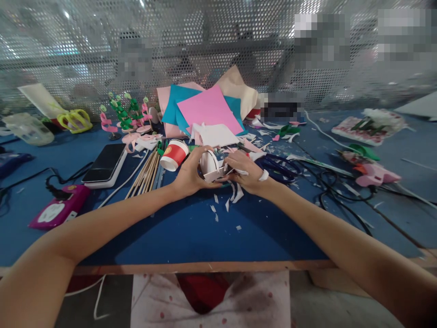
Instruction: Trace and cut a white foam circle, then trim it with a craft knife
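Note:
My left hand (pixel 191 175) is wrapped round a white craft piece (pixel 209 165) with a rounded, disc-like side and a flat strip along its lower edge. My right hand (pixel 245 172) is closed at the right end of that strip, and whatever sits between its fingers is hidden. A white scrap clings near the right wrist. Beside my left hand a red and white paper cup (pixel 174 155) leans over on the table. Thin white offcuts (pixel 235 193) lie just under my hands.
Wooden sticks (pixel 145 174), a white device with a black top (pixel 105 165) and a magenta power strip (pixel 60 206) lie left. Behind are coloured sheets (pixel 210 109) and pink-green craft figures (pixel 124 114). Dark cables (pixel 336 189) and dark blue-handled scissors (pixel 278 166) lie right.

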The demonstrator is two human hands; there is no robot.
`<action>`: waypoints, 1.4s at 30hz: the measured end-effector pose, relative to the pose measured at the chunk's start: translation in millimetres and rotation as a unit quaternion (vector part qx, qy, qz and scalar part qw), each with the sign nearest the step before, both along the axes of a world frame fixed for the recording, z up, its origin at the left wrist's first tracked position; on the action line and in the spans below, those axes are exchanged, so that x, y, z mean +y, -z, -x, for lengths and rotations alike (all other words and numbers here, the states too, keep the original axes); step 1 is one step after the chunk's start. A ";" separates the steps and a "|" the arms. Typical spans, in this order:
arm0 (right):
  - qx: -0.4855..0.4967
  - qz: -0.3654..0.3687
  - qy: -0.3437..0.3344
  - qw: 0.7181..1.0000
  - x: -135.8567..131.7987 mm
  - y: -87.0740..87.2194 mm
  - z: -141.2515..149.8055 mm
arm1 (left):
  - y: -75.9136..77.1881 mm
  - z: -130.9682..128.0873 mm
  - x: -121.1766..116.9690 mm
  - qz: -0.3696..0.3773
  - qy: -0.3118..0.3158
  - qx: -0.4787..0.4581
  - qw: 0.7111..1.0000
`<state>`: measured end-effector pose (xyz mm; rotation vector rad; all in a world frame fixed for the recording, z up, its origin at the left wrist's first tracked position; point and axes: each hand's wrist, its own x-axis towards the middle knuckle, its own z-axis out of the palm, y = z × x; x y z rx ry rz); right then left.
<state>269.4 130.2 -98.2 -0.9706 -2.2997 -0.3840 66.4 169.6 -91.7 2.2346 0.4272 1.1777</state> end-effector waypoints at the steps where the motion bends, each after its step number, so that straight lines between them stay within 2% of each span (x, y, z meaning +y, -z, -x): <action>1: -0.001 0.000 0.002 1.000 0.4 1.1 -0.2 | 0.6 0.1 0.9 -0.011 0.000 0.004 1.000; 8: -0.012 0.032 -0.029 0.999 0.6 2.3 -1.6 | 1.6 0.2 -0.3 -0.005 0.007 0.013 1.000; 17: 0.001 0.044 -0.034 0.998 -2.4 0.2 0.8 | -0.5 -0.4 -4.3 0.029 -0.007 0.024 0.999; 28: -0.002 0.019 -0.017 1.000 -5.7 -1.2 6.8 | 3.7 -1.5 0.9 -0.008 0.014 0.010 1.000; 32: -0.001 0.024 -0.010 1.000 -2.3 -2.8 0.6 | -3.2 -0.2 -4.5 0.018 0.019 -0.011 1.000; 36: -0.029 0.042 0.009 0.999 -0.3 -4.8 -4.4 | -5.6 1.4 -6.2 0.044 0.033 0.008 0.998; 42: -0.048 0.023 0.003 0.999 1.1 -0.8 -5.0 | -0.1 0.3 -3.5 0.016 0.009 0.026 0.999</action>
